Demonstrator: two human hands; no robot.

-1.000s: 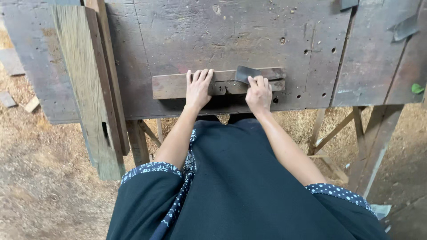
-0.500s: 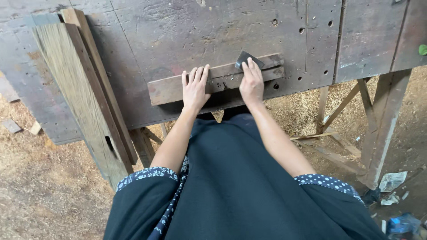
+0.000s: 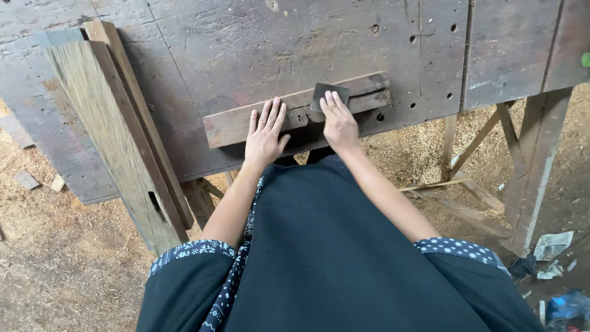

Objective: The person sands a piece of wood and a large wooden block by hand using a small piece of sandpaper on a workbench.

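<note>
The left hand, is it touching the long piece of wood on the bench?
Touching. The head view shows the left hand lying flat, palm down, on the wooden piece, fingers spread across its top with no gap showing.

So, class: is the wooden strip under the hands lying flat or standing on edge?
Flat. The wooden strip lies on the workbench, left hand spread on it.

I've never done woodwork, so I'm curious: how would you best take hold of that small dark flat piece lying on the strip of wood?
Probably by its far edge, coming from above. The dark flat piece lies thin and flat on the wooden strip, and the right hand covers its near part, so only the far edge pokes out. The left hand presses the strip down.
</note>
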